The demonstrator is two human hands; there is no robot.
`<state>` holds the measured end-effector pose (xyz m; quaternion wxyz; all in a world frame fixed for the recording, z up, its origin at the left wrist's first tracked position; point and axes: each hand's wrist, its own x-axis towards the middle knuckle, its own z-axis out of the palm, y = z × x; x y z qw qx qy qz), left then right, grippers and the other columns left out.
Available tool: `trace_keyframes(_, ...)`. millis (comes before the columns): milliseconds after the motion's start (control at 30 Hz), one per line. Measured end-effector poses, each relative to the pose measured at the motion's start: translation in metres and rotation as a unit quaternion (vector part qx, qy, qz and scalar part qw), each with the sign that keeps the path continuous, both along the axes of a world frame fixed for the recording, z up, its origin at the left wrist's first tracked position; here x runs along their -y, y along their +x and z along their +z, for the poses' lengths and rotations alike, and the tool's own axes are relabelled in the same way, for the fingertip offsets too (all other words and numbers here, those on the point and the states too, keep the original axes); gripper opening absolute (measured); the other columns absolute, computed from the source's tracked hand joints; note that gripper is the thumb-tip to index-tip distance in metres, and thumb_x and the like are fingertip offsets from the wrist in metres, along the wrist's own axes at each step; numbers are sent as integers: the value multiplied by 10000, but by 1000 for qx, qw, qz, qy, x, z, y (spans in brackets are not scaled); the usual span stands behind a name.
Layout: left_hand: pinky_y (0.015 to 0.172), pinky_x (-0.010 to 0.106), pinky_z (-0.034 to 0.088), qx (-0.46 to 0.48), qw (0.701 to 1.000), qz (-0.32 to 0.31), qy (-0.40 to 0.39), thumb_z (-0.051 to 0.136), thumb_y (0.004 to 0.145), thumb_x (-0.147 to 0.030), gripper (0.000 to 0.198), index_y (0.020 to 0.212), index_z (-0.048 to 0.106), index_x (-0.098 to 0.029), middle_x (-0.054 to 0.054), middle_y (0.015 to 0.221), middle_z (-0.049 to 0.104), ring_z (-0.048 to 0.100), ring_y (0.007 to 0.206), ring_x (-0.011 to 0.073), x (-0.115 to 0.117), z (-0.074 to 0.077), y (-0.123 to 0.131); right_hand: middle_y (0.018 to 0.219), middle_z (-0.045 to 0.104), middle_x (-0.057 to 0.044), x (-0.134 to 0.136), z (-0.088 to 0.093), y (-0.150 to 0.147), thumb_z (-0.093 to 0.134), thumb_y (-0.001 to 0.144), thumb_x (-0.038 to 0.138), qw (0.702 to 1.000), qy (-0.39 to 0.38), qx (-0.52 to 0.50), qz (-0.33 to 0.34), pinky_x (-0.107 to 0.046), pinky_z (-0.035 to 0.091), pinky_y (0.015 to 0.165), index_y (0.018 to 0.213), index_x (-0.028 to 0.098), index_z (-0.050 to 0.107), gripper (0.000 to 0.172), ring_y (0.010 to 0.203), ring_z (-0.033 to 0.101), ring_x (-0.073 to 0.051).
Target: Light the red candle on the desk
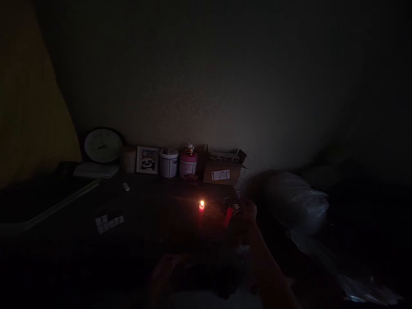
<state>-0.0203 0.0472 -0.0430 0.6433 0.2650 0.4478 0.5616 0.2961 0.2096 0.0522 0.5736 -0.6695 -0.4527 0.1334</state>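
The right hand is stretched forward over the dark desk, and a slim red stick seems to be gripped, slanted down-left. The lit candle is found just left. The left hand, low and dim, cannot be read.

super dark table, red candle with orange flame, pink tub, white tub, brown cardboard box, yellow curtain.
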Motion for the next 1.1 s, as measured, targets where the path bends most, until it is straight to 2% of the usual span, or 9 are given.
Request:
trace_keyframes(167, 818, 431, 498, 51, 998, -25, 3, 770, 486, -522, 376, 703, 660, -235, 78, 761, 735, 661, 824, 304, 9, 16, -2, 749, 715, -73, 17, 11, -4, 653, 580, 433, 999, 10, -49, -4, -287, 450, 529, 780, 156, 687, 343, 657, 629, -218)
trace_keyframes(267, 829, 437, 496, 98, 994, -47, -10, 796, 429, -516, 410, 669, 645, -220, 101, 730, 731, 659, 844, 323, 10, 23, 1, 833, 702, -87, 56, 11, -9, 600, 640, 482, 997, 46, -68, -3, -301, 476, 597, 858, 158, 662, 395, 737, 626, -223)
trace_keyframes(367, 788, 429, 507, 123, 992, -22, -5, 780, 467, -495, 370, 676, 621, -234, 87, 755, 734, 648, 903, 322, 9, 21, 8, 851, 687, -59, 102, 7, -29, 550, 717, 510, 994, 69, -85, 2, -291, 480, 624, 881, 193, 645, 369, 763, 616, -207)
trace_keyframes(433, 747, 424, 513, 109, 994, -12, -5, 774, 482, -474, 348, 676, 611, -236, 74, 727, 729, 653, 879, 319, 9, 18, 12, 726, 668, -26, 132, 3, -52, 556, 739, 512, 993, 66, -99, 17, -264, 456, 546, 805, 220, 652, 314, 649, 591, -179)
trace_keyframes(533, 723, 408, 512, 68, 998, 0, -4, 781, 486, -424, 314, 658, 605, -228, 46, 648, 709, 665, 768, 290, 9, 16, 16, 580, 570, 18, 167, -7, -95, 523, 791, 506, 983, 57, -125, 121, -233, 420, 497, 678, 213, 604, 325, 544, 526, -139)
trace_keyframes(600, 736, 390, 506, 44, 999, 10, 0, 784, 497, -372, 272, 640, 606, -224, 28, 624, 697, 664, 736, 268, 9, 17, 16, 579, 545, 21, 184, -15, -120, 504, 823, 481, 977, 31, -76, 196, -221, 402, 507, 666, 205, 593, 330, 559, 518, -133)
trace_keyframes(700, 742, 364, 495, 2, 1000, 11, 0, 801, 482, -283, 226, 604, 625, -210, 30, 597, 684, 660, 737, 266, 10, 22, 12, 679, 590, 3, 199, -29, -144, 494, 847, 443, 963, 5, -25, 267, -223, 439, 580, 743, 202, 597, 282, 641, 565, -146)
trace_keyframes(833, 734, 339, 489, -85, 996, -9, 33, 816, 467, -289, 211, 563, 648, -205, 28, 614, 692, 650, 709, 253, 12, 29, 12, 851, 617, -25, 207, -45, -154, 499, 863, 396, 943, 18, 15, 331, -242, 468, 711, 896, 218, 591, 204, 787, 601, -164)
trace_keyframes(1100, 677, 328, 481, -142, 987, -39, 61, 782, 516, -363, 216, 631, 685, -207, 45, 659, 709, 638, 705, 251, 17, 31, 17, 795, 603, -12, 207, -56, -157, 541, 838, 401, 947, 24, 24, 319, -230, 462, 659, 852, 219, 580, 187, 732, 595, -156)
